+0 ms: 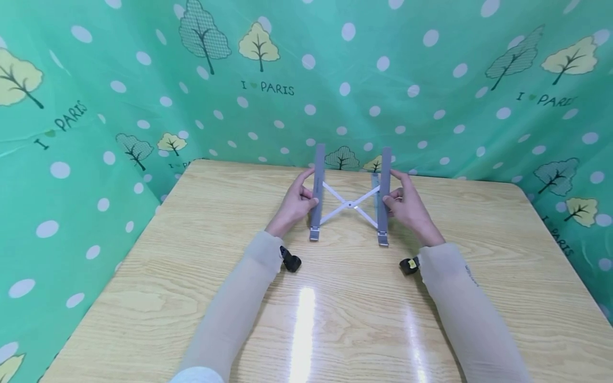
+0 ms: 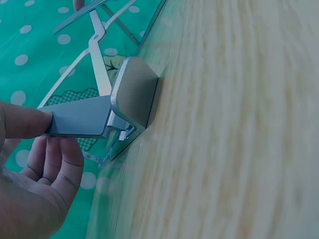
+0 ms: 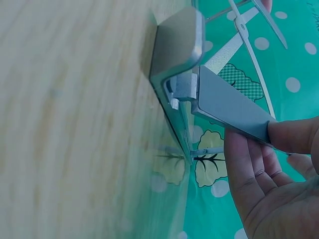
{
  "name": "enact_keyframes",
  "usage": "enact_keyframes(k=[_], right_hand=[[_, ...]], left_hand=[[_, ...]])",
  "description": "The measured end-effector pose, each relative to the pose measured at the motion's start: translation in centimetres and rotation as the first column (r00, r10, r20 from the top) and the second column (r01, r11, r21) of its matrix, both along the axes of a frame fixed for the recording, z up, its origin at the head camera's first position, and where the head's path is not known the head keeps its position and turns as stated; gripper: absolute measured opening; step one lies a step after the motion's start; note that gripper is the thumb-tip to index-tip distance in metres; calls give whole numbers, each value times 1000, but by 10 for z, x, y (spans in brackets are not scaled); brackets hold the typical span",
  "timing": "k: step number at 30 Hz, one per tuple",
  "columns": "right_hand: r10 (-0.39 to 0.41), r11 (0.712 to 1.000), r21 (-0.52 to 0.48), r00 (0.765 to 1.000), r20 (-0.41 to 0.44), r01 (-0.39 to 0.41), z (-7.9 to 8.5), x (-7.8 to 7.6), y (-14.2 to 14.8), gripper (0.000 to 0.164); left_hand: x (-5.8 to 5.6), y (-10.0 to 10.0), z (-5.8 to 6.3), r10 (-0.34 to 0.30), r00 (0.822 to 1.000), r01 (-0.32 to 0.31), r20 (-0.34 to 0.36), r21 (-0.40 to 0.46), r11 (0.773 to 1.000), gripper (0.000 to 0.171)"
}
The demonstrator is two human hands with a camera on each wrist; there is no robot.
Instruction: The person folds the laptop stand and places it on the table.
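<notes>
A grey folding laptop stand [image 1: 350,204] stands opened out on the table, its two long side bars joined by crossed silver struts. My left hand [image 1: 298,202] pinches the left bar between thumb and fingers, and my right hand [image 1: 405,205] does the same on the right bar. In the left wrist view, the thumb lies on top of the bar [image 2: 79,117] with fingers beneath it, behind an upturned front lip [image 2: 134,92]. The right wrist view shows a matching grip on the other bar [image 3: 232,107], near its hinged lip [image 3: 179,45].
The wood-grain table [image 1: 349,314] extends around the stand on every side. A green printed cloth [image 1: 306,106] hangs behind the table's back edge and along its sides. Each wrist carries a small black camera, such as the left one [image 1: 291,261].
</notes>
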State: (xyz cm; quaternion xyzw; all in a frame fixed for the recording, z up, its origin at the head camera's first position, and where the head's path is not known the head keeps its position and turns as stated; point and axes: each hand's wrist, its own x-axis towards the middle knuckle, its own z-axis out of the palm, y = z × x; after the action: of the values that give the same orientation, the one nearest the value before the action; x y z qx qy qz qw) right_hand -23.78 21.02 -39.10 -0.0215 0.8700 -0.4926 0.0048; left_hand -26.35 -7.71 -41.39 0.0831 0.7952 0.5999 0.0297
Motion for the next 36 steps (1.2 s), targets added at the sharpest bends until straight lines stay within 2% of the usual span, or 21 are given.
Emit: enact_keyframes(k=[9, 17, 24, 36], right_hand=[[-3, 1000, 28, 1000, 26, 3, 1, 0, 1, 73], [59, 989, 132, 997, 56, -66, 3, 2, 2, 87], [61, 992, 109, 997, 48, -65, 3, 4, 3, 89], [66, 992, 108, 996, 57, -72, 5, 5, 2, 89]], left_hand=[[0, -1, 0, -14, 1000, 14, -1, 15, 1000, 84], [6, -6, 6, -48, 999, 48, 16, -6, 999, 94], [6, -7, 6, -67, 998, 66, -7, -58, 996, 95], [6, -8, 6, -66, 998, 66, 5, -52, 996, 93]])
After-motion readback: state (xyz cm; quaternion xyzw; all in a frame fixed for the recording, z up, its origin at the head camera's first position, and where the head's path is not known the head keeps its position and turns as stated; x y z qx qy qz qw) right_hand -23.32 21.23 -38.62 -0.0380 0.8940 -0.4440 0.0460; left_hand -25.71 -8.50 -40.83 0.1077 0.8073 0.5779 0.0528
